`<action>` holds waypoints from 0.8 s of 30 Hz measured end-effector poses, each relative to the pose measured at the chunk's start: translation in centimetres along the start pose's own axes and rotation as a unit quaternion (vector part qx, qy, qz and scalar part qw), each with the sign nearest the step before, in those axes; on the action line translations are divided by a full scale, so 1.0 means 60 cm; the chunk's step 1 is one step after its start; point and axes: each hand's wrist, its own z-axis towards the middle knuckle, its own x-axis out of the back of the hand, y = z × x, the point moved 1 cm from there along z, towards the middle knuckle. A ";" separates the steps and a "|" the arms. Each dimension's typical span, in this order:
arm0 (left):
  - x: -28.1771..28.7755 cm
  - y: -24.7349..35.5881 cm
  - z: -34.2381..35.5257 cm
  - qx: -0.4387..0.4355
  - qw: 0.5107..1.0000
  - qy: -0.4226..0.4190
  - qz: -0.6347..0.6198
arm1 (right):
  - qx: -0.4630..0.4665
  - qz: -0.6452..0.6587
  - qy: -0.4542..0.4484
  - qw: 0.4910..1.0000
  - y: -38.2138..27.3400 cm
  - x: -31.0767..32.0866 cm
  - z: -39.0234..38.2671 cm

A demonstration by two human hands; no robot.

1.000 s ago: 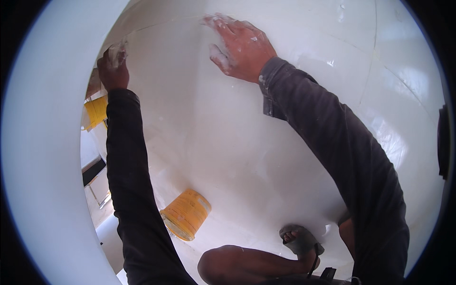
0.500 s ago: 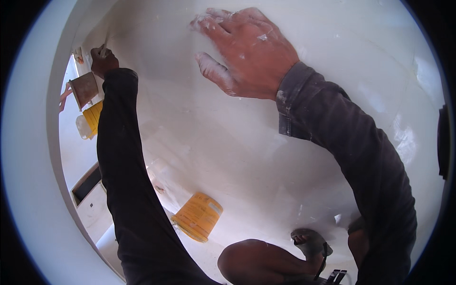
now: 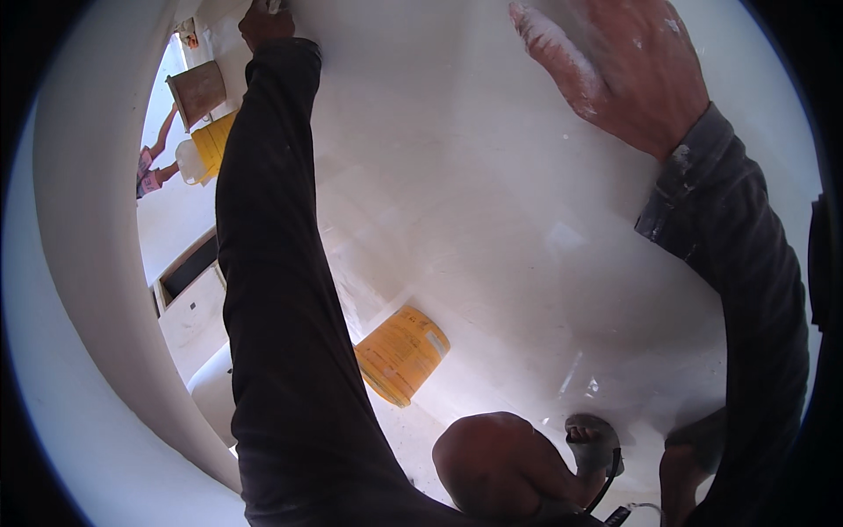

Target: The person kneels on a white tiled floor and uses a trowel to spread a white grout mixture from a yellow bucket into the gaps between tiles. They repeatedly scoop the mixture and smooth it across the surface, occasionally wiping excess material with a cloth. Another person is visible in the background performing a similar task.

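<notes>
My left hand (image 3: 266, 26) is closed in a fist at the top edge, close to a smooth white surface (image 3: 457, 176). A small pale end of something shows at the fist; the rest is cut off, so its kind cannot be told. My right hand (image 3: 628, 70) lies at or just over the same surface, further right. Its thumb, coated in white powder, is stretched out from the palm. The other fingertips are beyond the top edge. Both forearms are in dark sleeves, the right cuff (image 3: 689, 171) marked with white dust.
An orange-yellow bucket (image 3: 406, 351) stands below, beside my left forearm. At the far left are a brown bucket (image 3: 198, 90), a yellow bucket (image 3: 213, 145) and another person's arms (image 3: 164, 132) reaching toward them. My bent knee (image 3: 492, 461) and sandalled foot (image 3: 594, 439) show below.
The whole view has shifted, so the buckets sit higher and further right. My right hand has moved right along the surface, and my left fist now sits at the top edge.
</notes>
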 end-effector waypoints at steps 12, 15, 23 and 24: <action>0.060 -0.022 -0.008 0.090 0.978 -0.140 0.124 | -0.015 -0.034 -0.019 0.999 -0.007 0.004 0.007; 0.098 -0.033 0.040 0.072 0.960 -0.218 0.160 | -0.009 -0.076 -0.045 0.996 -0.004 0.012 0.007; 0.077 -0.017 0.147 -0.009 0.974 -0.142 0.175 | -0.037 -0.090 0.009 0.995 0.003 -0.009 -0.009; 0.074 0.003 0.157 0.018 0.975 -0.171 0.142 | -0.051 -0.078 0.000 0.996 -0.001 -0.002 -0.009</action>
